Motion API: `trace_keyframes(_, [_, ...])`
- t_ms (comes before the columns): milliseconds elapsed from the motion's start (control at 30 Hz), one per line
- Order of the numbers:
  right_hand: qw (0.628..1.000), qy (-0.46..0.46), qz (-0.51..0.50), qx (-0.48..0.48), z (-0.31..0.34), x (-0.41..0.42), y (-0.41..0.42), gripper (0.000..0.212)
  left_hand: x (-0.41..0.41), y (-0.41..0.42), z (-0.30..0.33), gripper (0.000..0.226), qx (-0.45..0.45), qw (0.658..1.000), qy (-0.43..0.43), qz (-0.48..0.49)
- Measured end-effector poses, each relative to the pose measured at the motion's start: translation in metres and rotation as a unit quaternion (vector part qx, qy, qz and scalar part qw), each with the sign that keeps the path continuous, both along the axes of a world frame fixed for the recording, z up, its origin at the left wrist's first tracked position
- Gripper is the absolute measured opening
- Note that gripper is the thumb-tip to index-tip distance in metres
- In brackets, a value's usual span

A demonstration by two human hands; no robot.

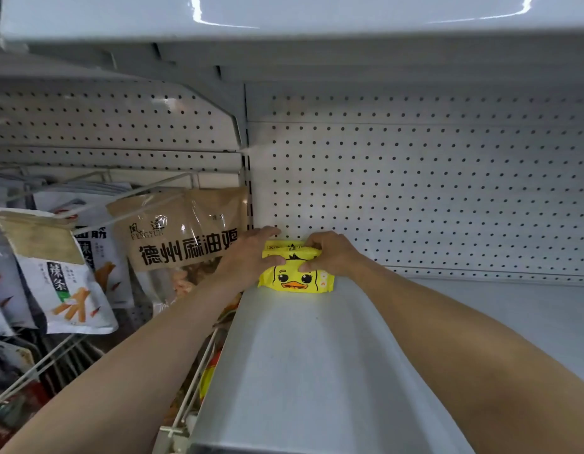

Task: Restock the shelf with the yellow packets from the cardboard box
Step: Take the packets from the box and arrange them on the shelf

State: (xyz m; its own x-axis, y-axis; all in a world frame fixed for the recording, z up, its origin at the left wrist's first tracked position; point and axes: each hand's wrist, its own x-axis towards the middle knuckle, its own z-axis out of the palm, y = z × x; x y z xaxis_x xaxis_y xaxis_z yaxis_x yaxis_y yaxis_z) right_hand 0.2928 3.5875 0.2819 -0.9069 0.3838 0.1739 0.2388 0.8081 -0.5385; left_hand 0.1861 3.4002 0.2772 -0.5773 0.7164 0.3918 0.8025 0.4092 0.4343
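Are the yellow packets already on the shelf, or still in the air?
On the shelf: the yellow packets rest stacked in its back left corner, left hand and right hand holding them.

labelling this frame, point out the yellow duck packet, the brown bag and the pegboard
yellow duck packet point(296, 280): head view, on the duck face
brown bag point(182, 237): head view, on its printed front
pegboard point(431, 191): head view, on the bare back panel

brown bag: "FENGYUH", "德州麻油鸡" | white pouch: "辣条" | yellow packets: print unreadable
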Motion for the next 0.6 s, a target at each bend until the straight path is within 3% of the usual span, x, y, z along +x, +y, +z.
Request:
trace_keyframes(133, [1.000,0.024,-0.013,0.012,-0.005,-0.006,-0.002,0.039,0.002,0.014,-0.006,0.067,-0.065,0.997,0.031,0.032])
trace_keyframes(233, [0.995,0.033,-0.026,0.087,-0.007,-0.009,-0.004,0.051,0.000,0.024,-0.010,0.069,-0.099,0.990,0.064,0.074])
trace_keyframes(400, [0.989,0.041,-0.004,0.143,-0.006,-0.006,-0.002,0.061,0.000,0.035,-0.010,0.062,-0.090,0.987,0.094,0.093])
trace_keyframes(600, [0.983,0.012,0.031,0.183,-0.001,0.001,0.003,0.059,-0.001,0.037,-0.011,0.061,-0.096,0.985,0.104,0.103])
